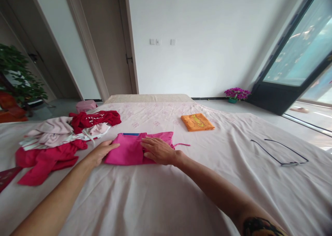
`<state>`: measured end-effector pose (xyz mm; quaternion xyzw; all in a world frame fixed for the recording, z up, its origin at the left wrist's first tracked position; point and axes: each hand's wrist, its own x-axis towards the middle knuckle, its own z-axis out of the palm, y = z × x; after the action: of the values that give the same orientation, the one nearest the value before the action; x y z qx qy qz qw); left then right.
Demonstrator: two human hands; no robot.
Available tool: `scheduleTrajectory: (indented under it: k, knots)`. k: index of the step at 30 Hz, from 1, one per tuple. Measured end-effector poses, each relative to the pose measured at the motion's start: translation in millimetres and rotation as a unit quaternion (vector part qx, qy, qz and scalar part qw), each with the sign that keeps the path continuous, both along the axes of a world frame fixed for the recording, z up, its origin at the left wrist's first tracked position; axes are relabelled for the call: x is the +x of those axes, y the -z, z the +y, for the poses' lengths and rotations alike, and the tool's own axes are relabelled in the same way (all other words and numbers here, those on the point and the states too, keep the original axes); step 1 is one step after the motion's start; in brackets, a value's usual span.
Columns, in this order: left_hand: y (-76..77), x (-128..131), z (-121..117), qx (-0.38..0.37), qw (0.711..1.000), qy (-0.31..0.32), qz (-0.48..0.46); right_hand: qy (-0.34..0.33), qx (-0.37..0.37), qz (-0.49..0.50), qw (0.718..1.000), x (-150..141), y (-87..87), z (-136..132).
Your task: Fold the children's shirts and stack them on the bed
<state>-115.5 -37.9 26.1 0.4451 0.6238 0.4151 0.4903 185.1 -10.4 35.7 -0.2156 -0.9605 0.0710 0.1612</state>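
Observation:
A bright pink garment [126, 152], partly folded over on itself, lies in front of me with a blue strip showing at its far edge. A thin pink cord sticks out on its right side. At the garment's left edge, my left hand [102, 152] pinches the cloth, thumb on top and the other fingers mostly hidden. My right hand [159, 151] rests flat on the garment's right part, palm down, fingers stretched out to the left. Farther off to the right sits a folded orange garment [197, 122] with yellow lettering.
Rumpled red, pale pink and white clothes [55, 135] are heaped on the left of the pale patterned sheet [145, 201]. Eyeglasses [287, 163] lie at the right. Beyond the bed are a pink stool [86, 106], potted purple flowers [236, 94] and a closed door [106, 38].

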Motion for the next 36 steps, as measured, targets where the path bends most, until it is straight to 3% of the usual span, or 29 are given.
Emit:
scheduleTrajectory:
  k: [4, 8, 15, 19, 21, 22, 24, 26, 27, 28, 29, 31, 33, 36]
  knots:
    - [-9.4, 2.6, -2.9, 0.008, 0.995, -0.006, -0.104, -0.002, -0.026, -0.003, 1.000, -6.6, 13.4, 5.3]
    - [-30.3, 21.1, -1.4, 0.043, 0.989, 0.007, -0.145, 0.017, -0.037, 0.016, 0.999, -4.5, 12.8, 1.8]
    - [-66.0, 95.2, 7.6, 0.097, 0.986, 0.038, -0.130, 0.013, -0.065, 0.031, 0.997, 1.4, 3.9, 8.1]
    - [-70.2, 135.4, 17.1, 0.078, 0.989, 0.049, -0.117, -0.009, -0.185, 0.076, 0.980, 10.2, 9.9, 17.2]
    - [-66.3, 153.7, 21.9, 0.076, 0.988, 0.062, -0.119, 0.042, -0.308, 0.161, 0.937, 16.7, 12.4, 22.5]
    - [-63.0, 163.0, 23.9, 0.082, 0.987, 0.067, -0.124, 0.080, -0.377, 0.218, 0.897, 20.6, 12.6, 25.7]
    - [-54.8, 181.7, 26.6, 0.093, 0.984, 0.073, -0.133, 0.148, -0.519, 0.318, 0.780, 29.5, 10.5, 32.7]
    - [-45.4, 199.1, 27.8, 0.092, 0.984, 0.080, -0.130, 0.173, -0.632, 0.369, 0.659, 38.8, 6.8, 39.9]
    - [-40.8, 206.1, 28.1, 0.086, 0.985, 0.088, -0.124, 0.177, -0.667, 0.380, 0.615, 42.8, 5.2, 42.9]
    - [-36.3, 211.3, 28.4, 0.077, 0.985, 0.099, -0.117, 0.181, -0.686, 0.388, 0.588, 46.2, 4.3, 45.3]
    - [-32.1, 214.3, 28.7, 0.068, 0.986, 0.110, -0.106, 0.184, -0.690, 0.394, 0.578, 48.6, 4.3, 46.7]
    - [-24.7, 213.3, 30.1, 0.072, 0.988, 0.121, -0.065, 0.193, -0.668, 0.406, 0.594, 50.6, 7.0, 47.2]
    - [-19.0, 204.2, 32.1, 0.133, 0.985, 0.106, 0.023, 0.202, -0.629, 0.411, 0.628, 49.8, 12.0, 45.8]
    - [-11.7, 185.9, 35.5, 0.277, 0.936, 0.062, 0.209, 0.230, -0.550, 0.404, 0.694, 46.9, 19.5, 45.4]
